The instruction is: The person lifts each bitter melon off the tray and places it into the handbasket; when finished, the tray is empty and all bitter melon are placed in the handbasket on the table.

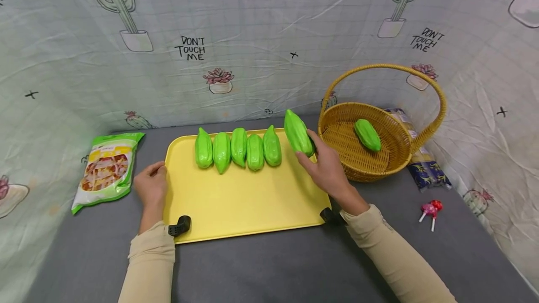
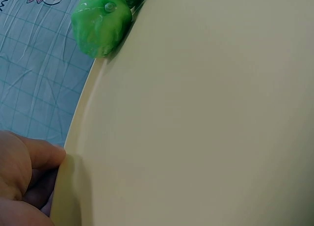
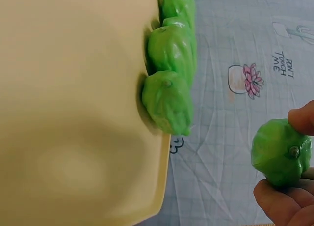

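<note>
In the head view, my right hand grips a green ridged papaya-like fruit above the right back corner of the yellow tray. The right wrist view shows the stem end of this held fruit between thumb and fingers. At the tray's left rim, my left hand pinches the edge, fingertips right on it in the left wrist view. Several like fruits lie side by side in a row along the back of the tray. One more green fruit lies inside the wicker basket.
A green and white food bag lies left of the tray. Beside the basket is a blue and gold packet, partly hidden behind it. Two lollipops lie at the right. A patterned cloth hangs behind the grey table.
</note>
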The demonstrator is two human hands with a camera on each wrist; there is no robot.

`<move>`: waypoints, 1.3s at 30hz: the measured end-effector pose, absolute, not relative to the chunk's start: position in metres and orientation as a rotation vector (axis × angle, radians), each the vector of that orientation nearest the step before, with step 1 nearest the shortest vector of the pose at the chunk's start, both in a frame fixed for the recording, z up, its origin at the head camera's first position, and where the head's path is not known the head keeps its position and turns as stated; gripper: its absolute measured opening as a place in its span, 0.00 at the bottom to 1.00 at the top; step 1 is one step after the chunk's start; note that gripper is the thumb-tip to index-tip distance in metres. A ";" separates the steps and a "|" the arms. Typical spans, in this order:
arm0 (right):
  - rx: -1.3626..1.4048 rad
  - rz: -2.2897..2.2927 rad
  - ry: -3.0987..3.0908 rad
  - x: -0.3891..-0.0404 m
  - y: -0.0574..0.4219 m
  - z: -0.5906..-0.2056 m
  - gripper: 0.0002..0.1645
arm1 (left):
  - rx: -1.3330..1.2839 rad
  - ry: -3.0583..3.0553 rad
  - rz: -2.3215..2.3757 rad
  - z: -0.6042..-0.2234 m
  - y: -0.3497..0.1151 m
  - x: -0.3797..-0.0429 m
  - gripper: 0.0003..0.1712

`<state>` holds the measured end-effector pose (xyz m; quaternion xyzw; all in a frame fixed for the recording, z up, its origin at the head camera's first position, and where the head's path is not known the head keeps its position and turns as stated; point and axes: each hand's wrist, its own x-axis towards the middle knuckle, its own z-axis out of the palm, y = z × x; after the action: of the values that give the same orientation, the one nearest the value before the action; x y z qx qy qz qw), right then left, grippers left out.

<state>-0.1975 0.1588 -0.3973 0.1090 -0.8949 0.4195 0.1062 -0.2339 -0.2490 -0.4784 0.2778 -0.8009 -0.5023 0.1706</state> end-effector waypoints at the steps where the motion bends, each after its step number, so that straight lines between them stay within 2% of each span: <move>1: 0.325 1.240 -2.628 -0.196 0.160 -0.397 0.42 | 0.787 -2.276 -1.422 -0.479 -0.249 -0.233 0.17; 18: 0.321 1.360 -2.485 -0.176 0.184 -0.403 0.41 | 0.795 -2.285 -1.406 -0.477 -0.250 -0.230 0.17; 39: 0.162 1.276 -2.454 -0.167 0.228 -0.409 0.38 | 0.815 -2.278 -1.425 -0.478 -0.249 -0.234 0.17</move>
<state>-0.1667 0.2276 -0.4085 0.0574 -0.8706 0.4527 0.1842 -0.2339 -0.2488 -0.4779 0.2863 -0.8000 -0.5004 0.1662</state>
